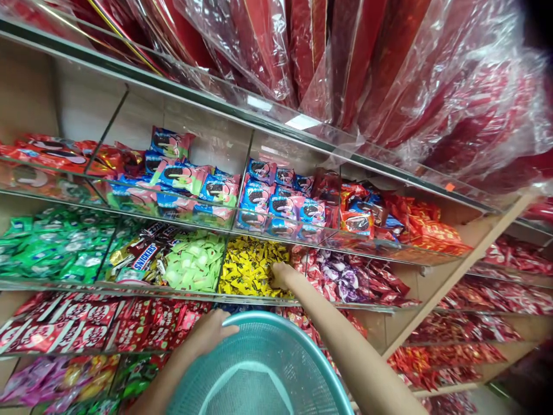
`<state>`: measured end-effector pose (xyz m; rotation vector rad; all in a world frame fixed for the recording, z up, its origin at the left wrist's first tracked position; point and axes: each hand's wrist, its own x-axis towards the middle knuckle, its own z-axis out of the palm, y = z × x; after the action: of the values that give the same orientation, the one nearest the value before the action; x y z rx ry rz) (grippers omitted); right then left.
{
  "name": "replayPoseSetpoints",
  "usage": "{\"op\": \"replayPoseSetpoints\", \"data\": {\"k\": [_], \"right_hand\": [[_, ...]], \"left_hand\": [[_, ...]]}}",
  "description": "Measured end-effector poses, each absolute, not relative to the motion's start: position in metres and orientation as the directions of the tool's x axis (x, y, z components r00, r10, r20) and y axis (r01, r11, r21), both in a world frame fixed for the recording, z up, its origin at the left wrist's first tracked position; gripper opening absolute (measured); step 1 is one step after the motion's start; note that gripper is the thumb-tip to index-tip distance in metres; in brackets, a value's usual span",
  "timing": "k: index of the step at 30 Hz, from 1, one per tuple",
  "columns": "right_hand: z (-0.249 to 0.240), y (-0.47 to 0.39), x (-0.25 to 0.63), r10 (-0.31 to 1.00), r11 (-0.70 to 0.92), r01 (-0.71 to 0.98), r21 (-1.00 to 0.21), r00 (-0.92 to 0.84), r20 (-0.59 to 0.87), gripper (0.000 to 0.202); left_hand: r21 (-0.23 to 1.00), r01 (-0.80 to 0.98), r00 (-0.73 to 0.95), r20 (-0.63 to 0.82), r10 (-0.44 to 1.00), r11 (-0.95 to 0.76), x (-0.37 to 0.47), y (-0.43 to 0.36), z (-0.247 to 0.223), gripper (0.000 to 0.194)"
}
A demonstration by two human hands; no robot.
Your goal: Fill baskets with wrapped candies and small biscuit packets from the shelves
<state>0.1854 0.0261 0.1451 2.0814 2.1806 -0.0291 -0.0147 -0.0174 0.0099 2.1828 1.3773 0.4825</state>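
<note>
My left hand [212,331] grips the rim of a teal mesh basket [322,360] at its upper left, thumb over the edge. The basket hangs in front of the shelves, and no items show in the visible part of it. My right arm reaches past the basket's right side, and my right hand [281,275] is at the right part of a compartment of yellow-wrapped candies [246,266]. Its fingertips are among the wrappers; whether they hold any is too small to tell.
Light green candies [196,262] and Snickers bars [144,256] lie left of the yellow ones, purple-and-white candies [341,276] to the right. A glass shelf edge [302,235] runs above my right hand. Plastic-wrapped red items [367,63] hang overhead. A wooden divider [453,276] slants at right.
</note>
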Motion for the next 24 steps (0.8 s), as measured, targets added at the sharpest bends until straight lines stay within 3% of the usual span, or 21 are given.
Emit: {"op": "replayPoseSetpoints", "data": {"k": [8,17,21,24], "right_hand": [[0.147,0.024,0.205,0.984,0.169,0.986,0.016,-0.167,-0.056,0.019],[0.166,0.010,0.215,0.927,0.337,0.932,-0.135,-0.303,0.222,0.013],[0.181,-0.023,0.215,0.855,0.455,0.852,-0.260,-0.335,0.396,0.011],[0.181,-0.064,0.214,0.844,0.496,0.750,-0.439,-0.295,0.449,0.015]], "left_hand": [[0.623,0.702,0.440,0.001,0.898,-0.345,-0.016,-0.015,0.007,0.037],[0.589,0.718,0.449,0.016,0.893,-0.371,-0.014,-0.013,0.008,0.037],[0.561,0.737,0.455,0.001,0.890,-0.377,-0.013,-0.014,0.015,0.039],[0.538,0.746,0.468,-0.001,0.884,-0.394,-0.010,-0.015,0.021,0.040]]}}
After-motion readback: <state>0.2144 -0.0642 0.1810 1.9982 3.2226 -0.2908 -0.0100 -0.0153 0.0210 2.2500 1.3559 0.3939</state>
